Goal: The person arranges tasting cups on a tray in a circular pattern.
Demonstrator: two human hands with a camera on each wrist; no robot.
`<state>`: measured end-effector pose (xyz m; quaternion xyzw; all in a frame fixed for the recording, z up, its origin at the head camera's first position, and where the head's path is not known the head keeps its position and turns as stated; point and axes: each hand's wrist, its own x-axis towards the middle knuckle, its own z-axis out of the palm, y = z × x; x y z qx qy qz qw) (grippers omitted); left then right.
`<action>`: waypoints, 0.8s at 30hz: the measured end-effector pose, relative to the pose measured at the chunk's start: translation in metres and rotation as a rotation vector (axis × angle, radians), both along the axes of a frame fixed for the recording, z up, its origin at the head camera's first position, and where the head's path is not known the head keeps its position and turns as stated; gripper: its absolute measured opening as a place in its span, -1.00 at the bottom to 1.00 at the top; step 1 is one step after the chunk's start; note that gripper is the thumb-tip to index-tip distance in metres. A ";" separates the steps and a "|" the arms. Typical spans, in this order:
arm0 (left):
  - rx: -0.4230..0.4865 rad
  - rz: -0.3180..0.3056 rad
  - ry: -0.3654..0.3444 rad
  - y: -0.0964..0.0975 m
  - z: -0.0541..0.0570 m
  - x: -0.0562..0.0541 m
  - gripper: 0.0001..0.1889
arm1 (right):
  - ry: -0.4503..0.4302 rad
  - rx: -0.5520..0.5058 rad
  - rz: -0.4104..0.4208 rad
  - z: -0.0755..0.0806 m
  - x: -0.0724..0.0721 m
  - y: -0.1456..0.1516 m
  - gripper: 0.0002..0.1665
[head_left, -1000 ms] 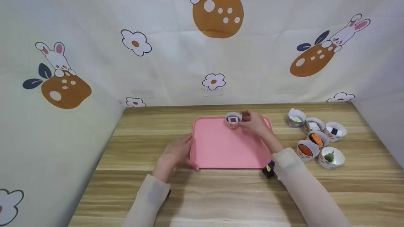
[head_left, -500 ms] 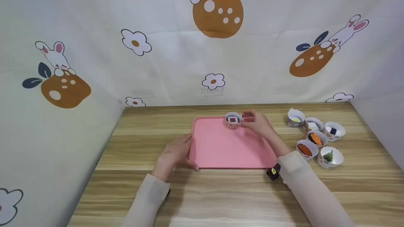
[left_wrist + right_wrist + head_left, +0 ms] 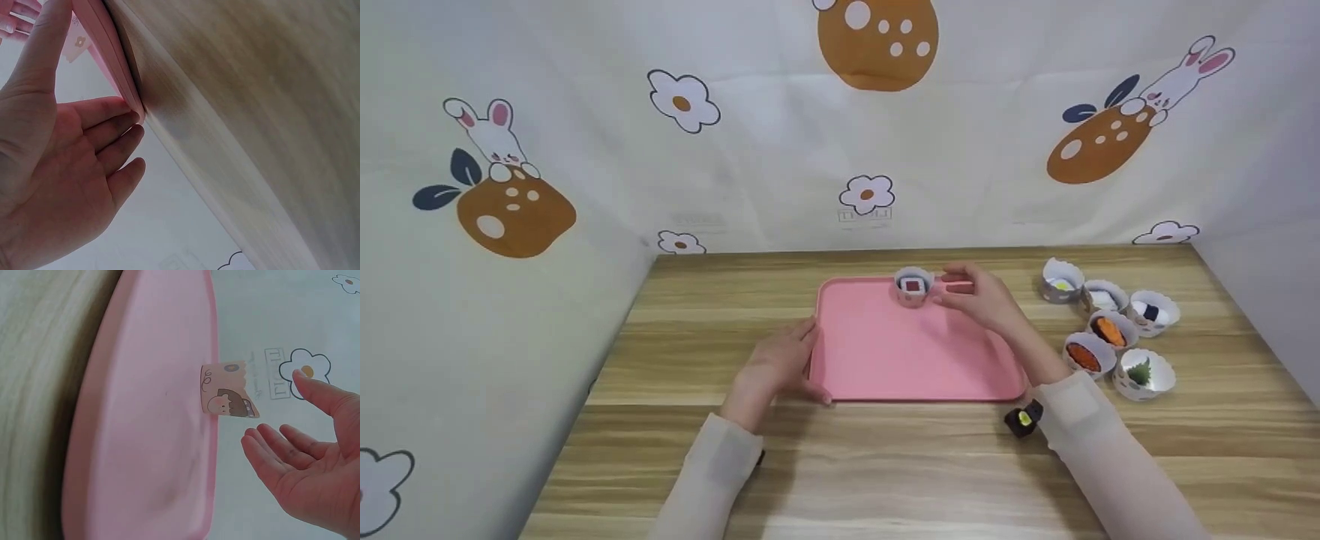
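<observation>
A pink tray (image 3: pixel 915 352) lies on the wooden table. At its far edge stands a paper cup (image 3: pixel 911 298) holding a white toy sushi piece with a dark red square; the right wrist view shows the cup's printed side (image 3: pixel 228 391). Just right of the cup is my right hand (image 3: pixel 979 300), fingers spread and holding nothing, with a gap to the cup in the right wrist view (image 3: pixel 304 467). My left hand (image 3: pixel 780 360) rests against the tray's left side, the thumb by the near left corner. Its fingers (image 3: pixel 107 132) touch the rim, loosely extended.
To the right of the tray several paper cups stand in a cluster, among them one with orange toy sushi (image 3: pixel 1110 330), one with red roe (image 3: pixel 1084 358) and one with a green leaf (image 3: pixel 1140 373). Printed cloth walls (image 3: pixel 765 187) enclose the table. A small black device (image 3: pixel 1021 421) sits at my right wrist.
My right hand has let go of the cup and drawn away to the right. The cup stays at the tray's far edge; my left hand has not moved.
</observation>
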<state>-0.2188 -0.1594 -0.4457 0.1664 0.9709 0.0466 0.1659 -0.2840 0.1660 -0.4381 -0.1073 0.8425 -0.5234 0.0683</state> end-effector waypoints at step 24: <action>0.032 -0.017 0.019 -0.001 -0.001 0.001 0.26 | 0.005 -0.026 0.005 0.016 0.025 0.019 -0.32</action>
